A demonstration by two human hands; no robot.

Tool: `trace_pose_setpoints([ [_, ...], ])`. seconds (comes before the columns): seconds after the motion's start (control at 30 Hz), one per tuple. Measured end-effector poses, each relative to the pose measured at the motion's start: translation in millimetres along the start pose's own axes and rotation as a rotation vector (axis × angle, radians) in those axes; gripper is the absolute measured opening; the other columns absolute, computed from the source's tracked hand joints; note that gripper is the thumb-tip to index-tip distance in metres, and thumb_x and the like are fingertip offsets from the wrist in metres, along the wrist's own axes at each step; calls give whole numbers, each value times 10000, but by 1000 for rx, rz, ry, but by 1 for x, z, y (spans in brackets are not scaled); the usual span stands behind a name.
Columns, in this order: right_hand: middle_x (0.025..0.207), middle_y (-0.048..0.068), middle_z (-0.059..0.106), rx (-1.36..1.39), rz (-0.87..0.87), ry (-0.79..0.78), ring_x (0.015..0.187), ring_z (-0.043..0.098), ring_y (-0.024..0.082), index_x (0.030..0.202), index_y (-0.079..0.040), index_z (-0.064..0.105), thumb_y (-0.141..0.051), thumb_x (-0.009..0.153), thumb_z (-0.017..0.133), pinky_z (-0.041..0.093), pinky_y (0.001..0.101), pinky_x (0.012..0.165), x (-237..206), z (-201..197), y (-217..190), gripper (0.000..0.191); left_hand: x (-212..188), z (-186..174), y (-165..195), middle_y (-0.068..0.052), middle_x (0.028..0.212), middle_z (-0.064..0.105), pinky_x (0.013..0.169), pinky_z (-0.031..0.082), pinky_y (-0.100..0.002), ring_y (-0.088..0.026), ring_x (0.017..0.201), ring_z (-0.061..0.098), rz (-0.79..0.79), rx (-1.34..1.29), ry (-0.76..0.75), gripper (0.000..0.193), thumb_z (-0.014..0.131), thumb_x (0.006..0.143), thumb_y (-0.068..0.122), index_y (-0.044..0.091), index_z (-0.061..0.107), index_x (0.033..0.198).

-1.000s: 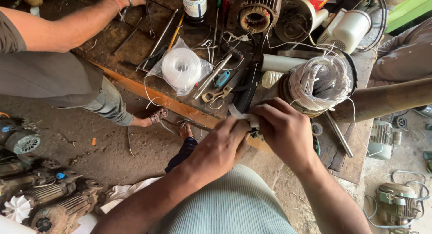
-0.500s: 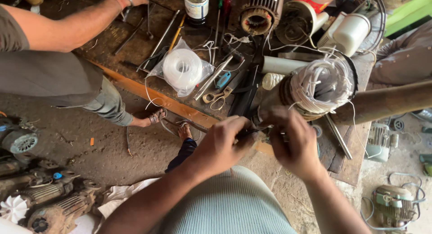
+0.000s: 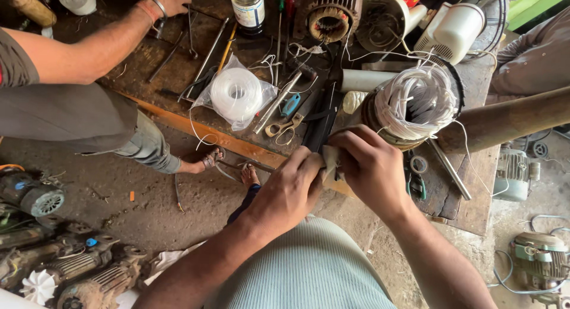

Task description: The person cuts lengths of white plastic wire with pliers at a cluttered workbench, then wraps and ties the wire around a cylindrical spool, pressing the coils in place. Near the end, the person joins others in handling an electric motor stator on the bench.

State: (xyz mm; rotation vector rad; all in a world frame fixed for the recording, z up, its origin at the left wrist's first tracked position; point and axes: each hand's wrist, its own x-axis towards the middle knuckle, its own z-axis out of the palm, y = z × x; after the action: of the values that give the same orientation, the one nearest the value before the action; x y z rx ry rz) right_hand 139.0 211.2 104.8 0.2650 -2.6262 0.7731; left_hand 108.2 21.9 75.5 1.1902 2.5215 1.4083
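Note:
My left hand and my right hand meet at the front edge of the wooden workbench. Between their fingers they pinch a small pale folded strip, thin like paper or sleeve material. Just beyond my right hand stands a motor stator with white wire ends bunched out of its top. A black flat bar lies on the bench just above my left hand.
Another person's arm reaches over the bench at top left. On the bench lie a bagged white wire spool, pliers, a white tube, a bottle, rods and another stator. Old motors crowd the floor at left.
My hands have drawn together again after a slight shift right, now folding round the pale strip. The other person's arm stays over the bench.

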Motion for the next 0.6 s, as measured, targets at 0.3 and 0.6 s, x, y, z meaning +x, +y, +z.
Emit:
trace_pose_setpoints([
  [0.3,805,70,762,16,343,-525,661,753,248,1061,-170,746,-217,949,660,600,382,645,40,-10,16,148,-5,20,-8,-117,978,651,745,593,-398,-289,833,692,256,347,166,273,762,921,167,7,703,1134],
  [0.6,1026,98,712,181,229,211,886,725,152,1161,-17,624,-57,942,703,572,267,709,-45,1,2,236,15,-3,-9,-91,934,718,732,568,-334,-223,869,726,-226,-337,-1,204,735,935,216,31,726,1020],
])
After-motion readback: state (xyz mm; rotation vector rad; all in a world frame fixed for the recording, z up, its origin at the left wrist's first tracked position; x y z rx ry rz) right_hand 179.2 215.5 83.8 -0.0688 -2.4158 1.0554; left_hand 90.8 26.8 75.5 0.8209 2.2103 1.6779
